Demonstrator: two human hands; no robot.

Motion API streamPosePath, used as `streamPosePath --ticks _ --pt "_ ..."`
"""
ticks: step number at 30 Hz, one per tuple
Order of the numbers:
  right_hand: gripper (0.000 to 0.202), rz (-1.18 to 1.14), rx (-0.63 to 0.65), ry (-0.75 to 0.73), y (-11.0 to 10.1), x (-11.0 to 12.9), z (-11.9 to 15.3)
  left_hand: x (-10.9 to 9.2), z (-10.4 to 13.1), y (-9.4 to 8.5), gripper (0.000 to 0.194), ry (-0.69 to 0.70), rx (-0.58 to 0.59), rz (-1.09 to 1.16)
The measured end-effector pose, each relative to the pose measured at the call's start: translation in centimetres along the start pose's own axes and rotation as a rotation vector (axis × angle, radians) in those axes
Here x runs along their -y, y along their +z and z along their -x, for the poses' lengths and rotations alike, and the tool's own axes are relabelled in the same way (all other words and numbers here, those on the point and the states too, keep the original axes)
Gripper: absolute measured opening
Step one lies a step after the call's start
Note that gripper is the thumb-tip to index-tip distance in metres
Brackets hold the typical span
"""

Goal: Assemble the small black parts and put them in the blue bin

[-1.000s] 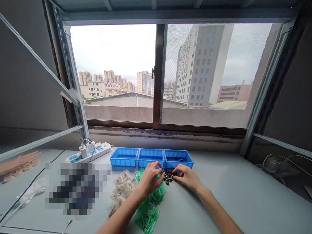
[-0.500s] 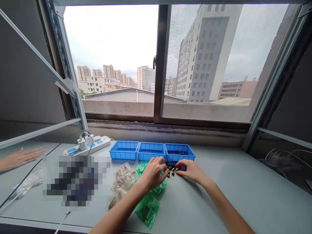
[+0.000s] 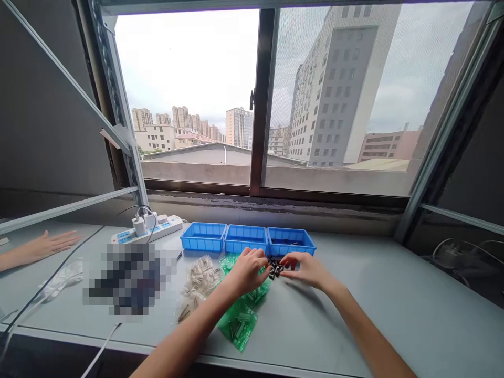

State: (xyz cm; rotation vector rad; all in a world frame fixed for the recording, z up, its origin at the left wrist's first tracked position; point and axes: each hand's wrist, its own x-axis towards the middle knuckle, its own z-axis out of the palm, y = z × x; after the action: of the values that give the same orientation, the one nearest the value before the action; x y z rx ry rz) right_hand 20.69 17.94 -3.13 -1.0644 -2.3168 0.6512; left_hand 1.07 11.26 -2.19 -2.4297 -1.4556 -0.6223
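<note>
Small black and silver parts (image 3: 275, 267) lie in a pile in front of the right blue bin (image 3: 291, 241), which has a few dark parts inside. At the pile's left edge is my left hand (image 3: 250, 269), its fingers curled; whether they grip a part is too small to tell. My right hand (image 3: 305, 269) is at the right edge of the pile, thumb and fingers apart. Green plastic bags (image 3: 240, 321) lie partly under my left hand and forearm. Clear bags of metal parts (image 3: 201, 275) rest to their left.
Two more blue bins, the middle one (image 3: 246, 239) and the left one (image 3: 202, 237), stand in the row. A power strip (image 3: 169, 226), cables and a blurred dark object are at the left. Another person's hand (image 3: 55, 244) rests at the far left.
The camera view has shifted slightly. My right hand's fingers have moved a little at the pile, and my left hand stays near its left edge.
</note>
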Motion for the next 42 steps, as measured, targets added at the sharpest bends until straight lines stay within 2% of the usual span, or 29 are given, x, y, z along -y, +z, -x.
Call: streamPosePath --ticks 5,10,13,16,19,22,24,30,34,38,42 --pt "0.010 0.077 0.053 0.103 -0.9 -0.5 0.3 -0.2 -0.1 -0.1 0.017 -0.009 -0.005 0.042" --pt "0.014 0.063 0.031 0.035 -0.2 -0.5 0.1 -0.3 -0.5 -0.1 0.015 -0.059 -0.010 0.137" --pt "0.014 0.070 0.041 0.002 0.2 -0.3 0.0 -0.3 -1.2 0.2 0.016 -0.034 0.003 0.094" --pt "0.013 0.100 0.025 -0.013 0.5 -0.2 -0.1 -0.3 -2.0 0.8 0.022 0.044 0.060 0.005" --pt "0.015 0.140 0.030 -0.005 0.5 -0.2 -0.2 -0.2 -2.3 1.3 0.025 0.099 0.170 -0.035" --pt "0.016 0.152 0.043 0.011 0.5 0.0 -0.2 -0.2 -2.1 1.5 0.024 0.086 0.246 -0.032" --pt "0.016 0.146 0.048 0.014 0.4 0.1 -0.2 -0.3 -1.8 1.5 0.024 0.066 0.246 -0.035" --pt "0.023 0.061 -0.016 0.073 0.1 0.6 -0.2 -0.9 -1.2 1.4 0.017 0.059 0.098 -0.033" --pt "0.037 -0.209 -0.046 0.074 0.6 0.8 -0.4 -0.8 -1.2 1.5 0.012 0.024 -0.036 -0.001" --pt "0.051 -0.478 -0.090 0.144 1.4 1.4 -0.8 -0.5 -1.3 1.5 0.011 -0.037 -0.215 0.041" --pt "0.061 -0.677 -0.099 0.199 2.2 2.2 -1.1 -0.4 -1.3 1.5 0.011 -0.020 -0.228 -0.012"
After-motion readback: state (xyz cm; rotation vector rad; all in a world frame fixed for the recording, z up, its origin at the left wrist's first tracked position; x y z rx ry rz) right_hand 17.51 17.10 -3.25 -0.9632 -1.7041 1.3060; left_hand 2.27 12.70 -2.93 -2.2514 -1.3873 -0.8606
